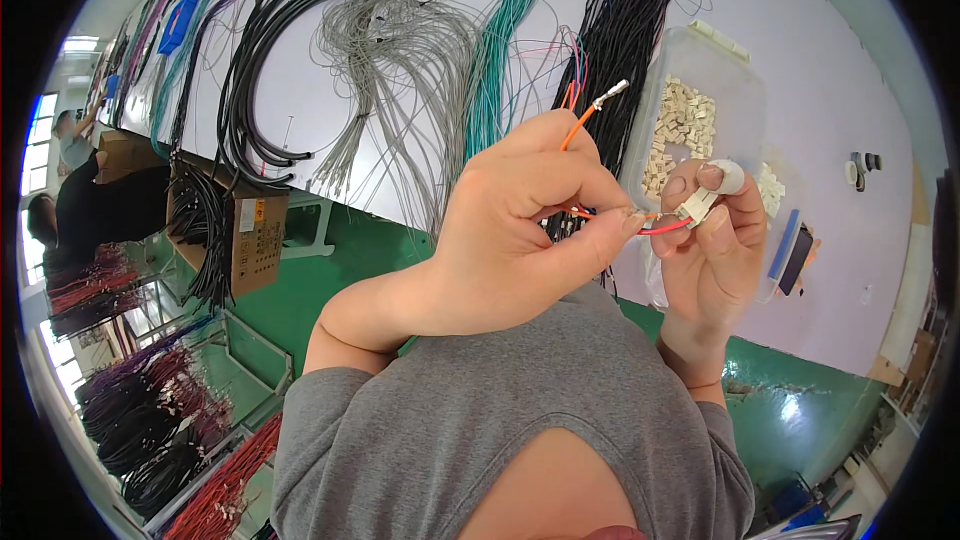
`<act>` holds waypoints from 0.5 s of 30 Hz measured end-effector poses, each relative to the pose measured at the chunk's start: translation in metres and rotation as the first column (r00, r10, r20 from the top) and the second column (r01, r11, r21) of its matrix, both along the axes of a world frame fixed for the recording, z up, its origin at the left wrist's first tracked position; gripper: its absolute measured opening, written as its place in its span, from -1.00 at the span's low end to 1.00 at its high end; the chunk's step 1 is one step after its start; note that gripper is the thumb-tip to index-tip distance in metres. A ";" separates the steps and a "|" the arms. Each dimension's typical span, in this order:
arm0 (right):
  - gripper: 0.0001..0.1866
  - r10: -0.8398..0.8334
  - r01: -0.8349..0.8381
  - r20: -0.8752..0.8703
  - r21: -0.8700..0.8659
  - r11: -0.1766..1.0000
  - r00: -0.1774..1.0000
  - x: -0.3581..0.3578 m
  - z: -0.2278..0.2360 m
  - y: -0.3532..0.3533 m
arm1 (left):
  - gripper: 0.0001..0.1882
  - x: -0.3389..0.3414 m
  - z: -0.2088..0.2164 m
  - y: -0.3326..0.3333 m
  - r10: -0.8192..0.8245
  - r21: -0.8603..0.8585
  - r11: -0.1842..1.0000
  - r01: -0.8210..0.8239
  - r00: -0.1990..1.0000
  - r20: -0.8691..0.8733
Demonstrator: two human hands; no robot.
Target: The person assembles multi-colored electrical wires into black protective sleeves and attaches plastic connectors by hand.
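Right hand pinches a small, blocky, off-white connector with red wire.

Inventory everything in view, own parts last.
Connector housing: one, cream, in right hand
Red wire: one, red, at that housing
Orange wire: at least one, orange, in left hand
Plastic bin: one, clear, on table
Loose housings: many, cream, mostly in bin
Wire bundles: several, grey, teal, black, purple, on table
Thick cables: several, black, table's left
Table: one, white, ahead
Carton: one, brown, below table's left
Racked wires: many, mostly red, lower left
People: at least two, dark and light clothing, far left
Shirt: one, grey, lower centre
Left hand: one, bare, centre
Right hand: one, white finger cover, right of centre
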State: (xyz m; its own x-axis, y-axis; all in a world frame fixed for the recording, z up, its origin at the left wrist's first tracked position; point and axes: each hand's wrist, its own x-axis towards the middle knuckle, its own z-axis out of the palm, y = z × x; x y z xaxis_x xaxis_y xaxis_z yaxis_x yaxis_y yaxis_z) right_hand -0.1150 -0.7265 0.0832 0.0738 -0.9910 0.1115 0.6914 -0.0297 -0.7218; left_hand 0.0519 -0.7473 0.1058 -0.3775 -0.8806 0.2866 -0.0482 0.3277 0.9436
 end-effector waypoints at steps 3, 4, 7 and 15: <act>-0.81 -0.047 0.046 -0.035 -0.008 0.999 0.998 0.003 0.002 0.001 | -0.95 0.000 0.002 0.003 -0.033 0.014 0.999 0.032 0.999 0.031; -0.81 -0.097 0.090 -0.130 -0.060 0.994 0.987 0.004 0.002 0.002 | -0.96 -0.002 0.002 0.003 -0.029 0.009 1.000 0.029 0.999 0.031; -0.82 -0.139 0.123 -0.194 -0.094 0.988 0.971 0.008 0.003 0.004 | -0.97 -0.004 -0.002 0.002 -0.057 -0.014 0.998 0.057 0.998 -0.003; -0.83 -0.125 0.113 -0.322 -0.054 0.992 0.939 0.003 0.005 0.003 | -0.97 -0.008 -0.011 -0.004 -0.143 0.108 0.983 0.150 0.988 -0.062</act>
